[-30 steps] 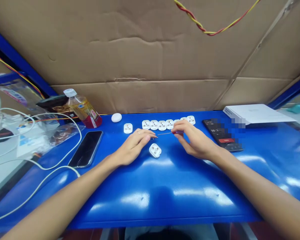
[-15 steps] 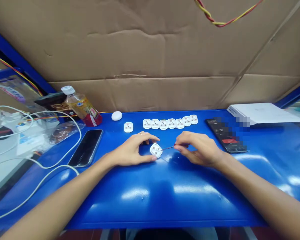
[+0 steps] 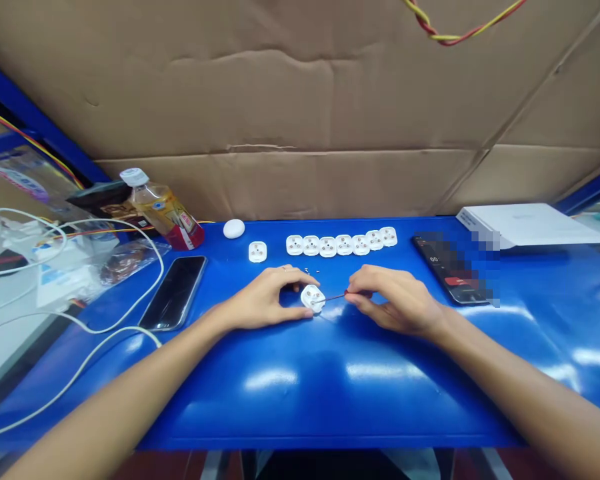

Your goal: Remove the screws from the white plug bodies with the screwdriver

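Observation:
A small white plastic socket piece [image 3: 312,294] with metal contacts sits on the blue table, gripped at its left edge between the thumb and fingers of my left hand [image 3: 273,300]. My right hand [image 3: 393,297] is closed around the red handle of a thin screwdriver [image 3: 335,297]. The screwdriver's shaft points left and its tip touches the face of the piece. Tiny screws [image 3: 308,271] lie just behind the piece. A row of several similar white pieces [image 3: 327,246] stretches behind my hands, with one more white piece [image 3: 257,251] apart on the left.
A white rounded object [image 3: 234,229] rests near the cardboard wall. To the left are a phone [image 3: 174,293], a drink bottle [image 3: 165,213] and looped white cables [image 3: 80,327]. Another phone [image 3: 447,270] and a white box [image 3: 530,223] lie at the right.
The screwdriver tip has shifted slightly to the left and down on the white piece, which appears a little turned. My right hand has moved slightly left. Small screws behind the piece show more clearly.

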Motion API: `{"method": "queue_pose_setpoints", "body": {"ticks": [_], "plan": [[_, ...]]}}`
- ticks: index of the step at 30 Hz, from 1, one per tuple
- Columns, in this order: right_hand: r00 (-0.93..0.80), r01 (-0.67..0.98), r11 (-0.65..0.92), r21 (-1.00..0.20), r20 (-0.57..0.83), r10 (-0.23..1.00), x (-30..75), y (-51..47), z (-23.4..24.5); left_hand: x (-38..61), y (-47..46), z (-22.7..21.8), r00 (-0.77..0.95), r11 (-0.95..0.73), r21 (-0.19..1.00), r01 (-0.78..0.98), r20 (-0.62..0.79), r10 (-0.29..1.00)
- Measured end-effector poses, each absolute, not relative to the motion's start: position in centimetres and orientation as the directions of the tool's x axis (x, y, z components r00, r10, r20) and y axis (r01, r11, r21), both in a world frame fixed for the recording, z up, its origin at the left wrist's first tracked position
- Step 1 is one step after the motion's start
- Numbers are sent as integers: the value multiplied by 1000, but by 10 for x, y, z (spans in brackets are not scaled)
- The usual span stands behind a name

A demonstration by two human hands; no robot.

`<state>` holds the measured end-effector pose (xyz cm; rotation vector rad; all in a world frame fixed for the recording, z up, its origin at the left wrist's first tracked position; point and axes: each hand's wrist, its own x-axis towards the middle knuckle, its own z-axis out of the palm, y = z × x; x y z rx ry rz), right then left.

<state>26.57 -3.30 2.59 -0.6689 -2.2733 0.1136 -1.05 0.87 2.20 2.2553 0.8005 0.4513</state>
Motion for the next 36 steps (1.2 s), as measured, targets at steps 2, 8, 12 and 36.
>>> {"method": "queue_pose_setpoints", "body": {"ticks": [2, 8, 12, 36], "plan": [[-595, 423, 862, -280, 632, 497, 265, -33, 26, -11, 9, 21, 748, -569, 711, 413, 92, 657], [-585, 429, 861, -272, 643, 494, 266, -33, 25, -11, 10, 21, 746, -550, 728, 410, 80, 661], [-624, 430, 861, -273, 598, 502, 267, -32, 24, -11, 10, 20, 748, -552, 730, 403, 84, 658], [-628, 428, 888, -170, 650, 428, 270, -32, 27, -9, 8, 19, 729, -547, 721, 425, 85, 679]]}}
